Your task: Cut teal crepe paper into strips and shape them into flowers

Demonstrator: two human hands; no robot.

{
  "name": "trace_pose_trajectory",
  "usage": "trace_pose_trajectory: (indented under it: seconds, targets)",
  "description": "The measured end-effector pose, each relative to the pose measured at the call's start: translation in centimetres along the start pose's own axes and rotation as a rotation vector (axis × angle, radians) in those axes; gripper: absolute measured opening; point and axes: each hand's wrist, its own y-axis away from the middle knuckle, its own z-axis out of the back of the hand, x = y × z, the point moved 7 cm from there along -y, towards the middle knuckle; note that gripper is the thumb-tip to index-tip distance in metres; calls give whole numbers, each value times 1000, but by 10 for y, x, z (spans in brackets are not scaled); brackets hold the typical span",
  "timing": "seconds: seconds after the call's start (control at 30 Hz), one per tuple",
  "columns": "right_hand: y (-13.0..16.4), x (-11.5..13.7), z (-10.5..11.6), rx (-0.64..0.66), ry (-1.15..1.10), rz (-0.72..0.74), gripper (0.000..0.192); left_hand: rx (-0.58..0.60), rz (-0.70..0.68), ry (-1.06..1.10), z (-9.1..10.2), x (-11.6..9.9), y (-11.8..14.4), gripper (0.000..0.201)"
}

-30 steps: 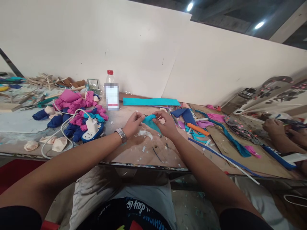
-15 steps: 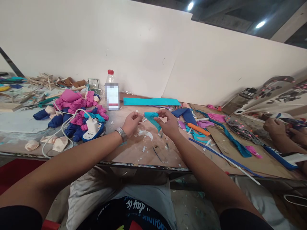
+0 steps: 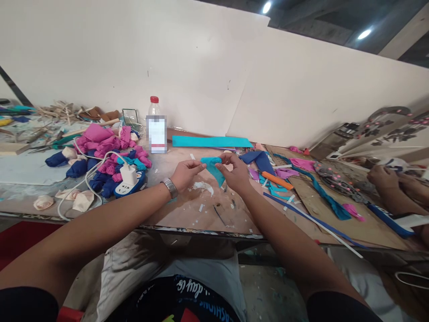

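Observation:
Between my two hands, just above the worktable, is a small folded piece of turquoise crepe paper, its lower end tapering to a point. My left hand, with a metal watch at the wrist, pinches its upper left edge between thumb and fingers. On the other side my right hand is closed on the upper right part, thumb in front. A long flat turquoise strip lies behind my hands, close to the wall.
Left of me are a heap of pink and blue crumpled pieces and a power strip with white cables. A red-capped bottle stands behind. To the right lie an orange-handled tool and cardboard. Another person's hands are further right.
My left fingers have moved slightly right, onto the turquoise paper's edge. The piece now hangs a little flatter and wider. My right hand keeps nearly the same place.

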Motion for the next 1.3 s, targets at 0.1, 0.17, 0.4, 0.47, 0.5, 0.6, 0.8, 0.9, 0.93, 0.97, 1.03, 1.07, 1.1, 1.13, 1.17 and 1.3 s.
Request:
trace_pose_trajectory:
  seconds: [0.1,0.17,0.4,0.47,0.5,0.6,0.8,0.9,0.93,0.97,1.03,1.07,1.1,1.13,1.17,1.3]
  targets:
    - [1,-2,-1,11,-7,-9,22,-8,-15,3,0,-1,-1,47]
    - [1,-2,-1,12,-15,-12,23,3,-26,-17,0,1,-2,47]
    - [1,-5,-3,18,25,-31,25,-63,-179,-227,7,-10,0,36]
    - [1,-6,-5,44,38,-24,27,-99,-291,-312,8,-21,4,32]
    - [1,-6,-7,68,40,-16,28,-78,-333,-349,6,-26,6,31]
    - [2,-4,-14,161,35,25,31,67,-392,-418,-5,-30,10,32]
    - [4,2,-19,239,25,122,34,199,-292,-364,-12,-16,8,32]
    - [5,2,-20,254,9,128,34,228,-248,-311,-14,-11,6,32]
    - [5,1,-20,258,10,117,34,228,-239,-296,-14,-10,6,33]
    - [5,-1,-20,257,12,100,34,222,-229,-277,-14,-9,5,34]
    - [5,-4,-19,242,9,54,34,197,-216,-227,-11,-8,3,36]
    - [5,-5,-19,229,6,30,33,189,-213,-199,-10,-7,2,36]
    - [5,-6,-18,213,2,9,32,188,-214,-172,-9,-7,1,36]
    - [5,-6,-17,199,0,-9,30,191,-217,-150,-9,-7,1,35]
    - [5,-6,-16,190,0,-21,27,197,-218,-134,-10,-7,0,34]
    - [5,-5,-17,194,16,-34,25,195,-217,-117,-11,-10,1,33]
